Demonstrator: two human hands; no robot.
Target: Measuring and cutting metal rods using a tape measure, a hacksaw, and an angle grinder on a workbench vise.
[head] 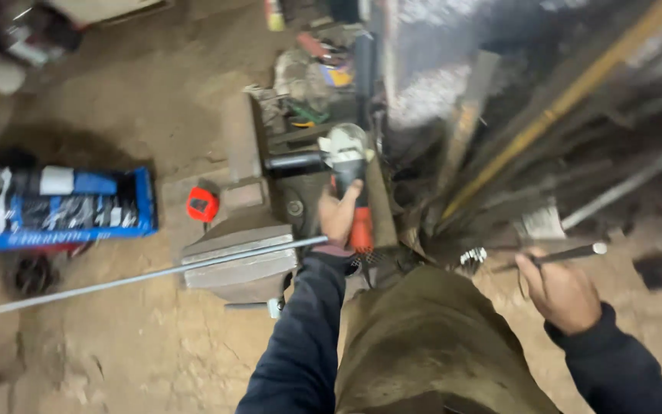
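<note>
1. Your left hand (339,215) is wrapped shut around the body of an angle grinder (349,180), fingers curled over its orange and grey casing, near the middle of the scene.
2. Your right hand (561,291) is out to the right, closed around a thin dark metal rod (557,256) whose rounded end pokes out to the right past your fingers.
3. The grinder points away from you; its pale guard sits at the far end and a black side handle (294,161) juts out to the left.
4. Just left of your left hand stands a heavy bench vise (243,257) on the dirt floor (139,100).
5. A long steel bar (132,280) is held in the vise and runs out to the left edge of the scene, its right end stopping just beside your left wrist.
6. A small red tape measure (202,205) lies just beyond the vise, on the left.
7. Further left, a blue tool tray (59,203) full of small parts rests on the floor.
8. To the right, behind your right hand, leans a blurred bundle of long metal stock with a yellowish pole (568,100) among it.
9. Beyond the grinder lies a clutter of rags and hand tools (308,80), too blurred to tell apart.
10. Your brown trousers (423,345) fill the near middle.
</note>
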